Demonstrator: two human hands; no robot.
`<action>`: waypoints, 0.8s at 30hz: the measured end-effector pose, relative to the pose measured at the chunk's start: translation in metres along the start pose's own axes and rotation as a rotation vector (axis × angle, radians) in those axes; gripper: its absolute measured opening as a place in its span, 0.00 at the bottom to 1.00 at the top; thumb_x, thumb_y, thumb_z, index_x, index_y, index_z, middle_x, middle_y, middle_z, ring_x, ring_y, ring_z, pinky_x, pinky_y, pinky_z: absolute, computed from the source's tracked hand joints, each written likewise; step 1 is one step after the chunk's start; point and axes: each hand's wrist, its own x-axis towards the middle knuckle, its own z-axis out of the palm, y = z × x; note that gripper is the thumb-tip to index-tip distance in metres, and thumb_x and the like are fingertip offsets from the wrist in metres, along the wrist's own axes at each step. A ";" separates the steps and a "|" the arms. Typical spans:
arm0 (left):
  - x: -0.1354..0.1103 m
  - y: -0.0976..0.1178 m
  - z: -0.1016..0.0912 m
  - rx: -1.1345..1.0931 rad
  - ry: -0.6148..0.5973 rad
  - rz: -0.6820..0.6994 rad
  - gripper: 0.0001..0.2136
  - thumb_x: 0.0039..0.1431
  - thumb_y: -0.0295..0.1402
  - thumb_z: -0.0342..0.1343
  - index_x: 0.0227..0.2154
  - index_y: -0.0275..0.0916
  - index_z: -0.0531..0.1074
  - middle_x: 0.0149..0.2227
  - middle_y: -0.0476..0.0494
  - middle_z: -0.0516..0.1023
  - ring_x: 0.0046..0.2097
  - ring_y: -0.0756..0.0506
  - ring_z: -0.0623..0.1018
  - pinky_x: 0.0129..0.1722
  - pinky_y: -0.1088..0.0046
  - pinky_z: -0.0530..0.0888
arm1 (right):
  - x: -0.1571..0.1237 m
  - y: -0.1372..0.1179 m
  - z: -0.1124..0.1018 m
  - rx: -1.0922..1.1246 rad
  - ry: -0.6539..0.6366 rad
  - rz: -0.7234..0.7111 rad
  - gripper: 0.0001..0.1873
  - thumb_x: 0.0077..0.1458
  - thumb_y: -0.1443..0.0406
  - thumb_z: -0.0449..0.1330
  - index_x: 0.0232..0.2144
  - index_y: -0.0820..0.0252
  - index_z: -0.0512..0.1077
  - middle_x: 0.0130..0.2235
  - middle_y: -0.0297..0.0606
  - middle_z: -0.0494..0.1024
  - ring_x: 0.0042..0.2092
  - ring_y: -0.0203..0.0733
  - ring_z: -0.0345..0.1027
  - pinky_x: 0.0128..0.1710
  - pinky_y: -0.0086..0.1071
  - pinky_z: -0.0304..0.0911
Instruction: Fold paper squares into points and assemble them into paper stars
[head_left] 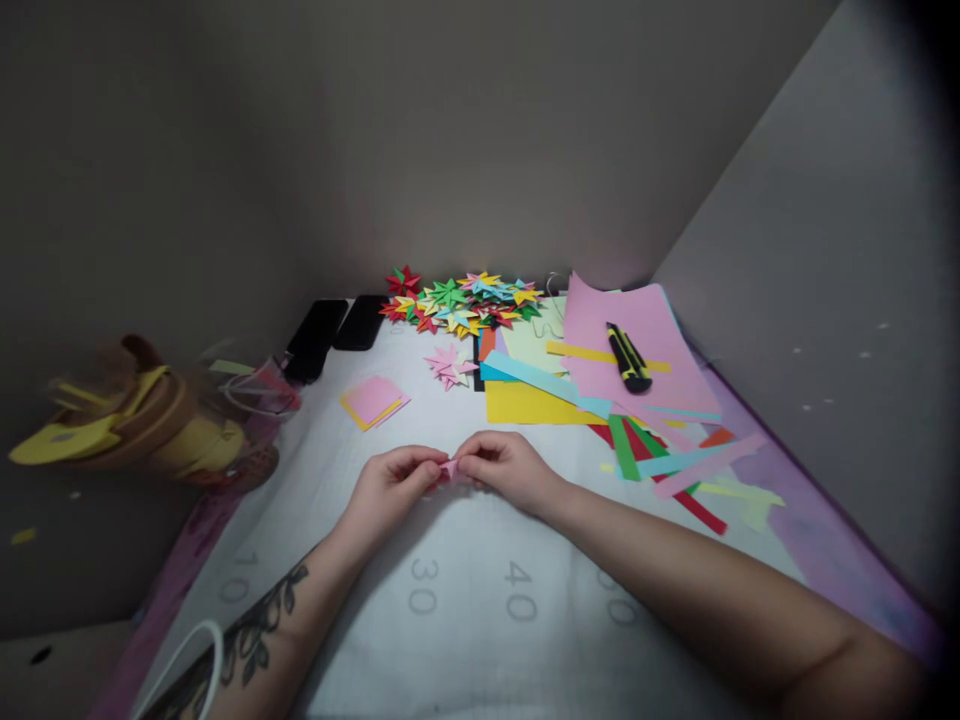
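Note:
A small folded pink paper piece (450, 469) is pinched between my left hand (394, 485) and my right hand (506, 468), just above the white cutting mat (465, 620). Fingers of both hands are closed on it. Beyond my hands lie a stack of small pink and yellow paper squares (373, 401), a pink paper star (450, 366) and a pile of several coloured paper stars (461, 300).
Sheets and strips of coloured paper (637, 400) spread at the right, with a black and yellow utility knife (628, 357) on a pink sheet. Two black phones (337, 328) lie at the back left. A brown and yellow object (127, 415) sits at the left. Grey walls enclose the table.

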 end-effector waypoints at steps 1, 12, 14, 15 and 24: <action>0.000 0.000 0.000 0.016 0.003 0.000 0.09 0.48 0.37 0.58 0.30 0.36 0.77 0.27 0.47 0.79 0.28 0.50 0.74 0.29 0.77 0.70 | -0.001 -0.002 0.000 -0.045 0.010 -0.018 0.05 0.48 0.66 0.60 0.27 0.62 0.74 0.22 0.31 0.71 0.24 0.32 0.63 0.24 0.25 0.58; -0.003 0.003 -0.001 0.106 -0.002 0.062 0.08 0.48 0.37 0.60 0.28 0.38 0.79 0.27 0.46 0.79 0.29 0.49 0.74 0.29 0.76 0.69 | -0.002 -0.006 -0.001 -0.243 -0.033 -0.230 0.05 0.51 0.66 0.60 0.26 0.58 0.77 0.32 0.37 0.76 0.35 0.38 0.69 0.36 0.31 0.64; -0.003 0.003 -0.001 0.130 -0.013 0.086 0.08 0.48 0.37 0.60 0.28 0.38 0.79 0.27 0.46 0.79 0.29 0.48 0.74 0.29 0.76 0.69 | -0.002 -0.007 -0.001 -0.262 -0.033 -0.271 0.05 0.50 0.67 0.60 0.26 0.58 0.77 0.33 0.37 0.76 0.36 0.39 0.70 0.37 0.31 0.64; -0.003 0.003 -0.001 0.136 -0.015 0.092 0.08 0.48 0.37 0.60 0.28 0.38 0.79 0.27 0.46 0.79 0.29 0.48 0.74 0.29 0.76 0.69 | -0.003 -0.007 0.000 -0.271 -0.029 -0.287 0.05 0.50 0.68 0.60 0.26 0.58 0.77 0.32 0.37 0.76 0.36 0.39 0.70 0.37 0.31 0.64; -0.005 0.002 0.000 0.212 0.024 0.185 0.06 0.51 0.34 0.58 0.29 0.39 0.79 0.31 0.46 0.81 0.33 0.47 0.77 0.34 0.76 0.71 | -0.005 -0.008 0.001 -0.286 0.039 -0.254 0.06 0.50 0.69 0.59 0.25 0.59 0.76 0.31 0.36 0.76 0.33 0.37 0.69 0.35 0.29 0.62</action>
